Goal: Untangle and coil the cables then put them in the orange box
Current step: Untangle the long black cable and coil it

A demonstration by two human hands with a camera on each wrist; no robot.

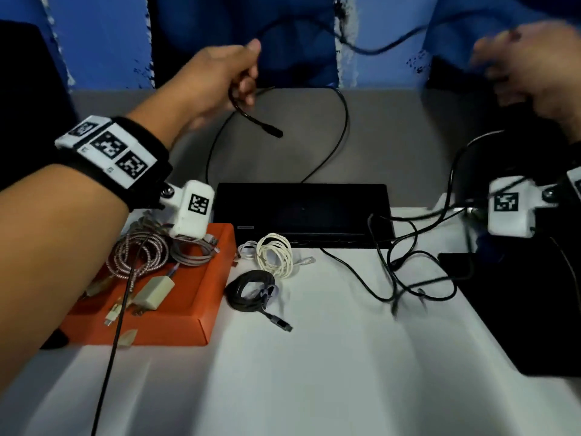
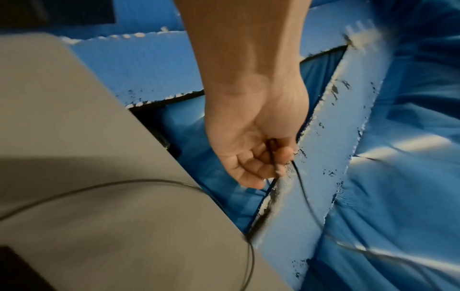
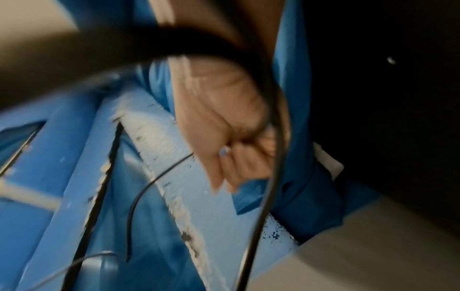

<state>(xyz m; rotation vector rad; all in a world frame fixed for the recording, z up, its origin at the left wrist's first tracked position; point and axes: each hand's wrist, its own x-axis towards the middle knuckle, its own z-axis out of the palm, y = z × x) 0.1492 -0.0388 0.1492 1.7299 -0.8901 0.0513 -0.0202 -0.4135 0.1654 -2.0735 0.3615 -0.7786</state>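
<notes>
Nearest the lens, the left forearm crosses the lower left corner, a black strap with white marker tags around the wrist. Just beyond and under it sits the orange box [image 1: 188, 313], the landmark for what follows. Inside the box: a pink-and-white braided cable coil [image 1: 135, 253], a grey cable bundle [image 1: 191, 254] beside it, and a beige adapter [image 1: 155, 292] nearer the front wall. Just right of the box, on the white table [image 1: 330, 357], lie a white coiled cable [image 1: 276, 254] and, nearer the camera, a black coiled cable [image 1: 251, 292] with its plug trailing out. Behind these, right of the box's far corner, a flat black device [image 1: 303, 212]. Up above and beyond the box, the left hand [image 1: 220, 80] is raised, fingers curled round a thin black cable [image 1: 341, 127]; its plug end dangles below the fist, and the wrist view confirms the pinch between thumb and fingers [image 2: 251, 167]. This cable arcs in the air across to the right hand [image 1: 531, 67], far right of the box, at about the same height, badly blurred. In the right wrist view its fingers [image 3: 239, 163] are curled, with black cable passing over the wrist, but whether they actually grip it cannot be told. Hands well apart. Right of the box, beyond the coils, a loose black tangle [image 1: 408, 272] sprawls on the table.
</notes>
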